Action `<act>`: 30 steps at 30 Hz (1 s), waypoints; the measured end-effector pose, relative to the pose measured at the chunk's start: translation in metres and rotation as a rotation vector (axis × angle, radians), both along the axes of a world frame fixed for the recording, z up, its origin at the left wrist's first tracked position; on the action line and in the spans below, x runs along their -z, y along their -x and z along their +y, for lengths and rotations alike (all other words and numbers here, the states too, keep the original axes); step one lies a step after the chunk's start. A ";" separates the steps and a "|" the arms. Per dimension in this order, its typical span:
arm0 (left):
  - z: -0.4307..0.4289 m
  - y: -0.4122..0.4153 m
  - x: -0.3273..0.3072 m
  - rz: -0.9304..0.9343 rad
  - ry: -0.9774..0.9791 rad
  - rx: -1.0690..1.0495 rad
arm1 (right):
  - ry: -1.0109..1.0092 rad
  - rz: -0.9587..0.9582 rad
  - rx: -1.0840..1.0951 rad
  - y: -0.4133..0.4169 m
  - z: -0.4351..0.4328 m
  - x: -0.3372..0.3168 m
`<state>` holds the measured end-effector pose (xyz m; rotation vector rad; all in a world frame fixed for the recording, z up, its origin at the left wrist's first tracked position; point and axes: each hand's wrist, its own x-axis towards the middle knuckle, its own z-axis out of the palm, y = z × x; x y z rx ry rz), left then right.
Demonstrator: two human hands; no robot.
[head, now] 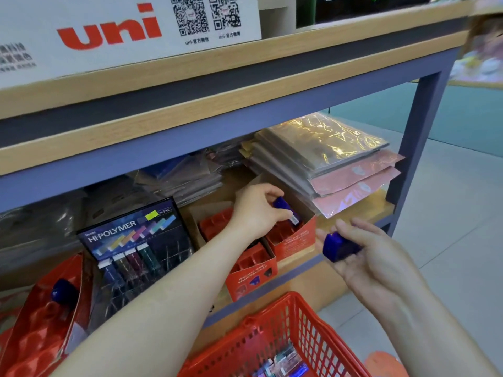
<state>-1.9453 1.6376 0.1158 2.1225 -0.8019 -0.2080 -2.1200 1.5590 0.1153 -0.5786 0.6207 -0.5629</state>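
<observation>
1. The restocking looks barely begun: the left hand (257, 210) pinches a blue sharpener (285, 209) over the far red cardboard box (296, 238), and its slots look mostly empty.
2. Nearer and to the right, the right hand (373, 257) curls round a second sharpener (339, 247) of glossy, rounded plastic.
3. A red lattice basket (299, 322) sits nearest.

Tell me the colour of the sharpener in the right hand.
The sharpener is dark blue, clearest in head view.
</observation>
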 end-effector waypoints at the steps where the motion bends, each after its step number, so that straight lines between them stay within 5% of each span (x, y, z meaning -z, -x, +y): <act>1: -0.006 -0.001 0.004 -0.029 -0.021 0.006 | -0.006 -0.007 -0.022 0.000 0.001 0.000; 19: -0.017 0.003 0.015 -0.245 -0.263 0.200 | -0.059 0.074 -0.022 -0.006 0.000 0.007; 21: -0.008 0.015 0.006 -0.262 -0.179 0.201 | -0.016 0.089 -0.015 -0.007 0.000 0.007; 25: 0.022 0.072 -0.003 0.112 0.176 0.306 | 0.014 0.009 -0.046 -0.007 0.004 0.007; 30: 0.041 0.089 0.013 -0.096 0.230 0.227 | 0.093 0.057 -0.089 -0.008 0.014 0.003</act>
